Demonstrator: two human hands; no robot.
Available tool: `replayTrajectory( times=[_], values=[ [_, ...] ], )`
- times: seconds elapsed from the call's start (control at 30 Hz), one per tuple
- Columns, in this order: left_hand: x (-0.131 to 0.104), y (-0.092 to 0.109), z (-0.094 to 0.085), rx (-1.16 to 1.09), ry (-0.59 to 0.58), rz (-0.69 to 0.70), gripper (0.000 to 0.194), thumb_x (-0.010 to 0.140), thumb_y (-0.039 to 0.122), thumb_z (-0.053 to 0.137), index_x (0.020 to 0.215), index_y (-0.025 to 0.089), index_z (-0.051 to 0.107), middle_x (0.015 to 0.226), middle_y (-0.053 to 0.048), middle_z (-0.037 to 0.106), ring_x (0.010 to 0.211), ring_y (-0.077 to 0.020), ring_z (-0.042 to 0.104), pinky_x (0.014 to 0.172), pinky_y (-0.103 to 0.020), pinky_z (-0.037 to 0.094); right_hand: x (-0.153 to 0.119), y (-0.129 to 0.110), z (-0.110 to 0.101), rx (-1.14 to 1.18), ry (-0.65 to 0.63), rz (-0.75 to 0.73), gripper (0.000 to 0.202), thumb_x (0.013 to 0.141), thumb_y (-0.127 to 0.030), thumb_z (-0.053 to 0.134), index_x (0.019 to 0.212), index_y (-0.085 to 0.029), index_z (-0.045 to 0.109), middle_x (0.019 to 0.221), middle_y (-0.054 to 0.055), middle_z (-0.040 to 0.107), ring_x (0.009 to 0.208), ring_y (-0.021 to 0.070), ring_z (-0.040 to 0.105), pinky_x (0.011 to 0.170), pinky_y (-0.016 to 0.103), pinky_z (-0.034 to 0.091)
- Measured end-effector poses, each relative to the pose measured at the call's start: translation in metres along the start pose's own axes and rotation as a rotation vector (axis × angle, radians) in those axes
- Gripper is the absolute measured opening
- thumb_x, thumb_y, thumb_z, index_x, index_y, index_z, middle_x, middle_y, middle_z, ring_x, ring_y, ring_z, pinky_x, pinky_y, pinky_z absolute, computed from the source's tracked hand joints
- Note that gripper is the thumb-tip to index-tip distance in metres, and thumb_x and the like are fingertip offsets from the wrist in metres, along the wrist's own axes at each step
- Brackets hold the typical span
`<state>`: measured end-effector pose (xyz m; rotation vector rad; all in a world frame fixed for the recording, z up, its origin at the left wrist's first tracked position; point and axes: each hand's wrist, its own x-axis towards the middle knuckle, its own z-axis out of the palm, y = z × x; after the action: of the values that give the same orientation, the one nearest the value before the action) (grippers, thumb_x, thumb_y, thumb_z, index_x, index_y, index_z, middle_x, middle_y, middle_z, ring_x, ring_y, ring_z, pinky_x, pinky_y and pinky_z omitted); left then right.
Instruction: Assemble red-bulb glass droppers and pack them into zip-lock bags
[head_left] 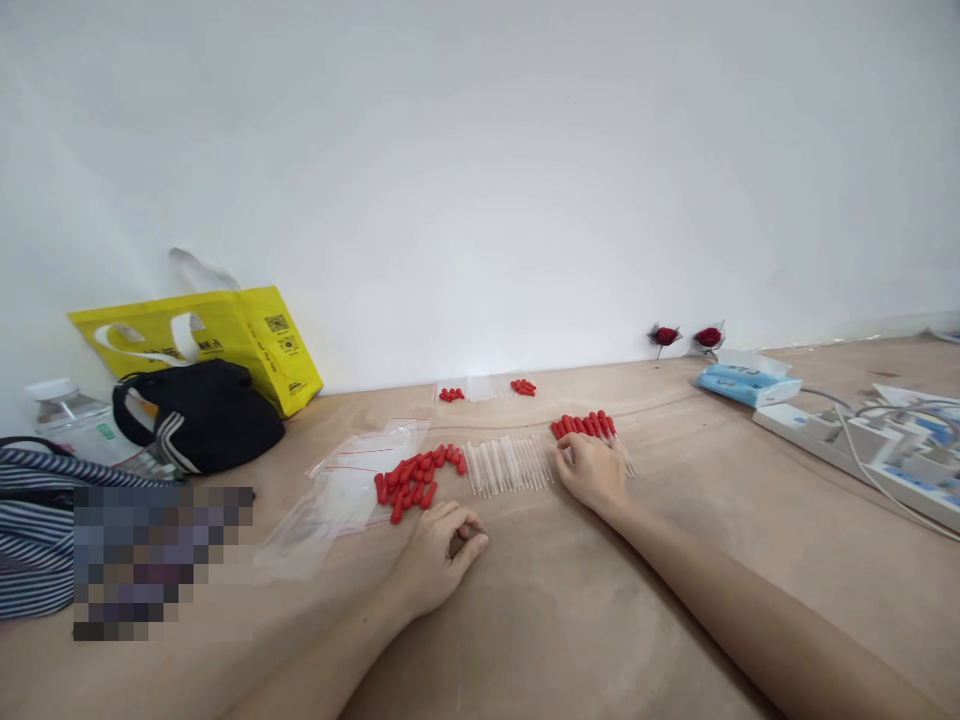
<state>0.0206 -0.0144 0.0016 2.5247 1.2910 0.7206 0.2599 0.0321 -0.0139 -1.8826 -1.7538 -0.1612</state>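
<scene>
Your left hand (442,555) lies released; your right hand (594,472), grasp unclear, adjoins at least seven red rubbery teardrop bulbs (584,425), one o'clock.

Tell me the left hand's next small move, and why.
Probably pinch one of the loose red bulbs with the left hand: it rests just beside that pile and seems to hold nothing, while the row of clear tubes alongside shows no red ends.

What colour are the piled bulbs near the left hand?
The bulbs are red, in the head view.
</scene>
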Motion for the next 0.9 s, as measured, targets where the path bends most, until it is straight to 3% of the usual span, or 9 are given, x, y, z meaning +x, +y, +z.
replayTrajectory(
  times=[0.1,0.27,0.4,0.53,0.73,0.9],
  values=[
    [0.008,-0.006,-0.001,0.187,0.108,-0.085,0.013,0.078,0.026,0.05,0.07,0.018,0.057,0.067,-0.001,0.058,0.071,-0.02,0.054,0.065,-0.032,0.036,-0.008,-0.005,-0.001,-0.002,-0.025,-0.046,0.026,0.079,-0.032,0.04,0.074,-0.019,0.061,0.08,0.004,0.066,0.08,0.0185,0.056,0.074,0.033,0.022],
    [0.037,-0.018,-0.005,0.476,0.205,-0.217,0.018,0.079,0.031,0.05,0.072,0.018,0.06,0.079,-0.006,0.062,0.082,-0.0246,0.053,0.071,-0.037,0.032,-0.004,-0.013,-0.003,-0.064,-0.12,0.073,0.031,0.079,-0.039,0.041,0.075,-0.019,0.064,0.075,0.008,0.066,0.077,0.0215,0.057,0.077,0.037,0.024],
    [0.052,-0.023,-0.001,0.536,0.221,-0.258,0.028,0.08,0.037,0.048,0.067,0.017,0.061,0.078,-0.008,0.063,0.083,-0.0274,0.053,0.072,-0.04,0.03,0.005,-0.018,-0.006,-0.101,-0.228,0.122,0.033,0.078,-0.04,0.042,0.075,-0.019,0.067,0.073,0.01,0.066,0.076,0.0233,0.059,0.079,0.039,0.026],
    [0.058,-0.023,0.003,0.557,0.221,-0.275,0.026,0.079,0.032,0.048,0.062,0.017,0.061,0.078,-0.008,0.065,0.082,-0.0269,0.053,0.072,-0.04,0.029,0.009,-0.021,-0.007,-0.12,-0.297,0.13,0.033,0.078,-0.038,0.042,0.074,-0.017,0.068,0.077,0.013,0.067,0.078,0.0244,0.06,0.08,0.04,0.027],
    [0.05,-0.013,-0.007,0.556,0.235,-0.272,0.02,0.075,0.026,0.049,0.061,0.018,0.061,0.075,-0.008,0.065,0.079,-0.0268,0.054,0.071,-0.04,0.029,0.011,-0.026,-0.005,-0.123,-0.313,0.136,0.032,0.077,-0.033,0.041,0.074,-0.016,0.068,0.081,0.014,0.067,0.078,0.0246,0.061,0.08,0.041,0.027],
    [0.015,0.004,-0.016,0.487,0.204,-0.137,0.01,0.068,0.022,0.052,0.06,0.019,0.056,0.067,-0.004,0.061,0.073,-0.0232,0.053,0.07,-0.039,0.032,0.015,-0.028,-0.004,-0.113,-0.338,0.144,0.033,0.076,-0.039,0.044,0.072,-0.017,0.068,0.081,0.014,0.067,0.078,0.0254,0.061,0.079,0.041,0.028]
  ],
)
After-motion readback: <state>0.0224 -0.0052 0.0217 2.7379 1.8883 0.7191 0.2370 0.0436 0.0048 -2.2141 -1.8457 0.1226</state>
